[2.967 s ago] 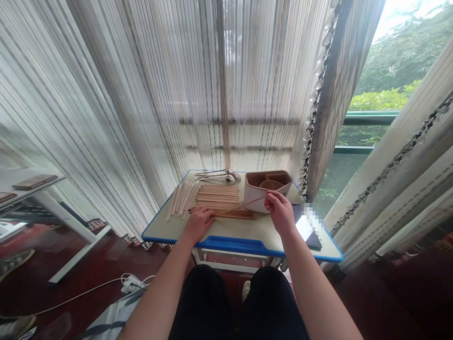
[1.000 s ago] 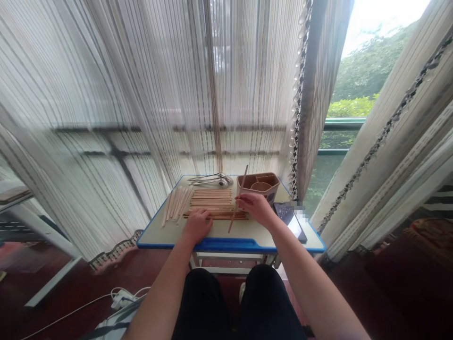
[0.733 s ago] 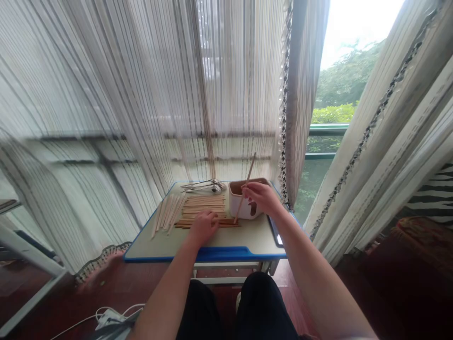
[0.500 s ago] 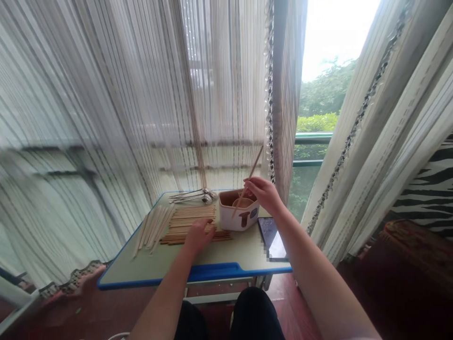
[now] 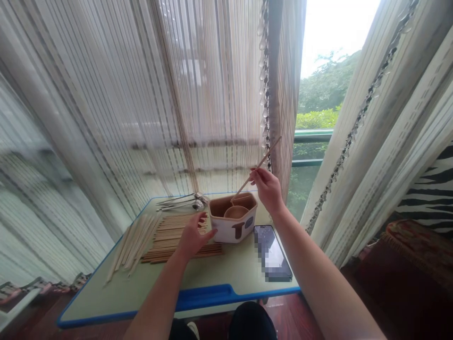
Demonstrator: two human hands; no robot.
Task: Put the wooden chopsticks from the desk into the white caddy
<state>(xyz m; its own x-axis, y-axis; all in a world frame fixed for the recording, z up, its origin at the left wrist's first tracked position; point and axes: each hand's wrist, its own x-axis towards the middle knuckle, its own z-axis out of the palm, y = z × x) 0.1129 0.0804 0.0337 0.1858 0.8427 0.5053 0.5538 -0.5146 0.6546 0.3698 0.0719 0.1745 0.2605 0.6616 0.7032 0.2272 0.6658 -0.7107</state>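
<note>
My right hand [image 5: 268, 186] pinches a single wooden chopstick [image 5: 244, 185] above the utensil box. The stick slants, its lower end in the back of the box's opening and its upper end pointing up to the right. The white box [image 5: 231, 232] is brown inside, with a round cup-like part [image 5: 236, 212] in it. My left hand [image 5: 194, 235] is beside the box's left wall, fingers and thumb apart, over the right part of a row of brown chopsticks [image 5: 166, 238]. The thumb tip is at the wall; I cannot tell whether it touches.
Paler chopsticks [image 5: 136, 241] lie in a loose bundle at the left. Several metal spoons [image 5: 198, 203] rest at the back beside the box. A phone [image 5: 274, 252] lies at the right of the blue-edged table [image 5: 152, 293]. Striped curtains [image 5: 219, 94] hang just behind.
The chopstick in my right hand has moved from in front of the box to its opening and leans further right. My left hand has shifted from the brown chopsticks toward the box, fingers spreading.
</note>
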